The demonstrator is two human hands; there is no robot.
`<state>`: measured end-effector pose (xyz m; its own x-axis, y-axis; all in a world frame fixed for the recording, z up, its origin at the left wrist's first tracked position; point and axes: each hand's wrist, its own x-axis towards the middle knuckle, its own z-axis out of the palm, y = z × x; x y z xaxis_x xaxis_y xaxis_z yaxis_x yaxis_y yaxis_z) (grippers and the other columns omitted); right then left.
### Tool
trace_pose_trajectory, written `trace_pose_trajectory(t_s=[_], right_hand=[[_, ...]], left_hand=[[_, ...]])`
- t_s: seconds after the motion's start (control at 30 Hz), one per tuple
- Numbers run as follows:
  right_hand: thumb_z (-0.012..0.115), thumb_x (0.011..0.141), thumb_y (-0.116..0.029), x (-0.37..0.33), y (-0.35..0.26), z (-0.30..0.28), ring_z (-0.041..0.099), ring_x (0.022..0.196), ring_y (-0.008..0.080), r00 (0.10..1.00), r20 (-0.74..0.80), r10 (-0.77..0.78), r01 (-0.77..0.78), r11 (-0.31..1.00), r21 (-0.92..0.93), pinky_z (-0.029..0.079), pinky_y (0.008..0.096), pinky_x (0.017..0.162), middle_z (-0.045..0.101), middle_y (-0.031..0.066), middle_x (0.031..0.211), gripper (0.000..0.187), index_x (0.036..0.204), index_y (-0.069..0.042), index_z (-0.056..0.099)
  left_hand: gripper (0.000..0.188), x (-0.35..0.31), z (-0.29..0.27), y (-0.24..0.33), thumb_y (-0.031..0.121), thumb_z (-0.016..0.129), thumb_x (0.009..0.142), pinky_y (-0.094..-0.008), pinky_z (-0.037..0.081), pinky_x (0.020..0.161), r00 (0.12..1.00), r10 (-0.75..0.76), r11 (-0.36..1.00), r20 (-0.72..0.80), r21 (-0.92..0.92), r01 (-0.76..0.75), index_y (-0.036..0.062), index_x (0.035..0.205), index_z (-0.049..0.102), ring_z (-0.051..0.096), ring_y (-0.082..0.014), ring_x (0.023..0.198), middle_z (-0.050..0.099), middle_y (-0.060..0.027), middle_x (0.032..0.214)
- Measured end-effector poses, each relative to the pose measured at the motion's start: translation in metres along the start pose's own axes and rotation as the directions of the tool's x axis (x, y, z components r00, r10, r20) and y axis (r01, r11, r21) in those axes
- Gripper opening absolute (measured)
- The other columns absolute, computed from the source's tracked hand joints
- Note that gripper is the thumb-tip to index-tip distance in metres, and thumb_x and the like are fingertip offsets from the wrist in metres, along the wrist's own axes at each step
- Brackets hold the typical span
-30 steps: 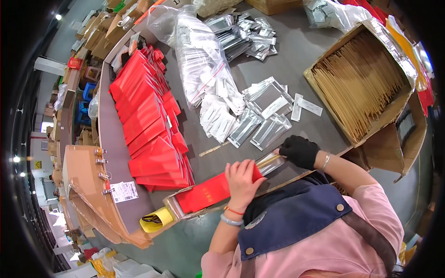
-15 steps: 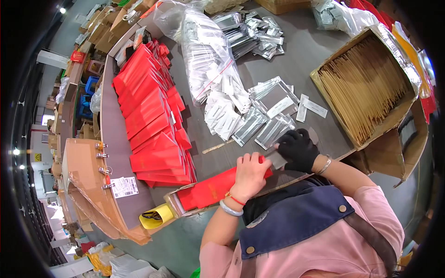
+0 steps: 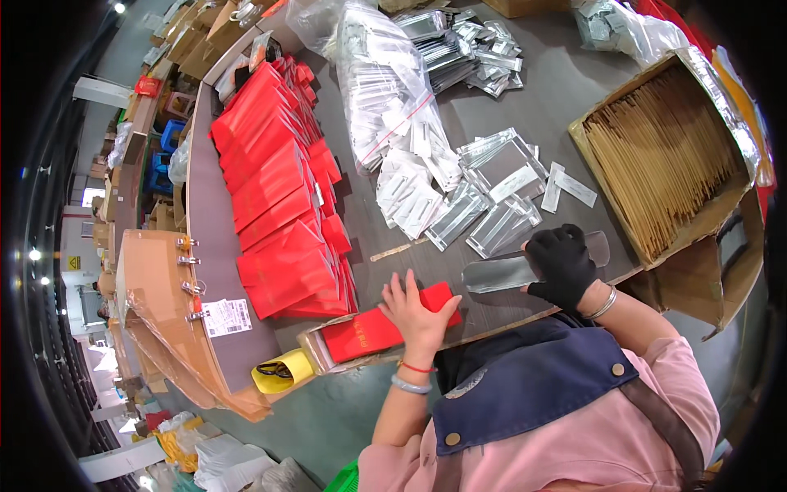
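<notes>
My left hand (image 3: 420,316) is spread wide over the right end of a flat red packet (image 3: 361,338). The packet's left end lies by a small open cardboard box (image 3: 314,348) at the table's near edge. My right hand (image 3: 561,264), in a black fingerless glove, is curled on a long, clear plastic sleeve (image 3: 496,275) on the table. One end of the sleeve shows left of the glove, the other right of it. Just beyond lie small clear packets (image 3: 504,225) and white slips (image 3: 410,193).
Overlapping red packets (image 3: 283,205) line the left side. A clear bag (image 3: 385,90) of white slips lies in the middle. On the right, an open carton (image 3: 668,156) holds tightly packed brown sheets. A yellow holder (image 3: 283,371) sits at the near left corner.
My left hand has opened and lifted its fingers from the red packet. My right hand has shifted right, and more of the clear sleeve shows. The whole view has shifted slightly.
</notes>
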<state>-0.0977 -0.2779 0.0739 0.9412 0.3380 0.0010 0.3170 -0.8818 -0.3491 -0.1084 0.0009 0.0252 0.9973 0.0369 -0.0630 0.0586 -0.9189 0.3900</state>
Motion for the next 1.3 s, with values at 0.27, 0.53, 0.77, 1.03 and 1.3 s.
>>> trace_pose_trajectory(t_s=[0.27, 0.53, 0.77, 1.03, 1.3], right_hand=[[0.08, 0.065, -0.04, 0.009, -0.011, 0.009, 0.056, 0.106, 0.0296, 0.988, 0.12, -0.098, 0.093, 0.995, 0.044, 0.034, 0.0498, 0.1, 0.058, 0.0112, 0.108, 0.06, 0.113, -0.01, 0.059], [0.078, 0.067, -0.048, 0.029, -0.028, 0.051, 0.052, 0.115, 0.0307, 0.963, -0.1, -0.249, 0.266, 0.933, 0.244, 0.032, 0.0515, 0.102, 0.057, 0.0114, 0.121, 0.067, 0.122, -0.014, 0.057], [0.079, 0.073, -0.016, -0.019, 0.095, -0.017, 0.054, 0.114, 0.0344, 0.885, -0.346, 0.313, -0.274, 0.949, 0.156, 0.041, 0.0404, 0.099, 0.059, 0.0154, 0.12, 0.051, 0.118, -0.006, 0.059], [0.063, 0.089, -0.025, -0.096, 0.237, -0.017, 0.058, 0.108, 0.035, 0.581, -0.384, 0.718, -0.766, 0.642, 0.041, 0.046, 0.0415, 0.094, 0.062, 0.0179, 0.113, 0.036, 0.116, -0.001, 0.06], [0.057, 0.09, -0.018, -0.091, 0.247, -0.011, 0.057, 0.105, 0.0388, 0.625, -0.297, 0.722, -0.756, 0.654, -0.002, 0.046, 0.0432, 0.091, 0.06, 0.0212, 0.11, 0.028, 0.113, -0.002, 0.059]], left_hand=[[0.097, 0.0, 0.01, -0.015, 0.048, 0.081, 0.069, -0.0609, 0.009, 0.113, 0.999, -0.034, 0.984, 0.033, -0.172, 0.039, -0.003, 0.14, 0.039, 0.024, -0.0418, 0.14, 0.033, -0.0242, 0.148], [0.073, 0.034, 0.01, -0.013, 0.036, 0.077, 0.076, -0.0506, 0.028, 0.109, 0.986, 0.159, 0.957, -0.046, -0.237, -0.165, -0.0034, 0.132, 0.049, 0.04, -0.0404, 0.129, 0.047, -0.0239, 0.137], [0.03, 0.127, 0.016, -0.011, 0.025, 0.072, 0.081, -0.0454, 0.043, 0.089, 0.973, 0.183, 0.982, -0.138, -0.019, -0.187, 0.0068, 0.104, 0.069, 0.058, -0.0325, 0.101, 0.065, -0.0102, 0.103], [0.016, 0.142, 0.015, -0.011, 0.025, 0.065, 0.084, -0.0461, 0.043, 0.076, 0.967, 0.253, 0.961, -0.03, -0.112, -0.254, 0.0124, 0.092, 0.071, 0.06, -0.0301, 0.088, 0.067, -0.0071, 0.087], [0.019, 0.119, 0.033, 0.027, 0.025, 0.067, 0.083, -0.0461, 0.043, 0.077, 0.909, 0.408, 0.911, -0.087, 0.096, -0.4, 0.0104, 0.096, 0.066, 0.057, -0.0316, 0.089, 0.061, -0.0093, 0.089]])
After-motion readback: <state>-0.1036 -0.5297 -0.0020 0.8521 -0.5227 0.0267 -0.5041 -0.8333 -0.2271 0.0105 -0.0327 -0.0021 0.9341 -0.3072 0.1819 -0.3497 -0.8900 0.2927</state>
